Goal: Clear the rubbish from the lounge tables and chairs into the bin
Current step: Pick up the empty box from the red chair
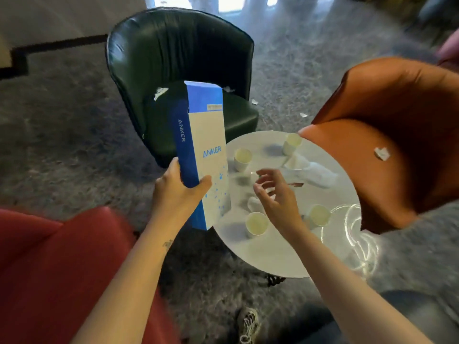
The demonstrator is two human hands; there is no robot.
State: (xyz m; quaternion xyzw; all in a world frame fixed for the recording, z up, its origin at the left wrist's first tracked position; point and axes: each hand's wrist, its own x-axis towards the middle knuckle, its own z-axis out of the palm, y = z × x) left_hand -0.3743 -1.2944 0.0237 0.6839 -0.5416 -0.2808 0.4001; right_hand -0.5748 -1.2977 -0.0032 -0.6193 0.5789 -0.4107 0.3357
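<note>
My left hand (180, 192) grips a tall blue and white Anker box (205, 145) near its lower part and holds it upright over the left edge of the round white table (285, 254). My right hand (273, 194) hovers above the table's middle with fingers spread and loosely bent, holding nothing. Several paper cups stand on the table: one (243, 158) at the back left, one (291, 142) at the back, one (255, 224) near me, one (319, 216) to the right. Crumpled white tissue (310, 170) lies at the back right, and a smaller wad (253, 203) lies under my right hand.
A dark green armchair (178, 58) behind the table has paper scraps (160, 91) on its seat. An orange armchair (397, 115) on the right holds a paper scrap (382, 153). A red chair (62, 269) is at the near left. More scraps (303, 114) lie on the grey carpet.
</note>
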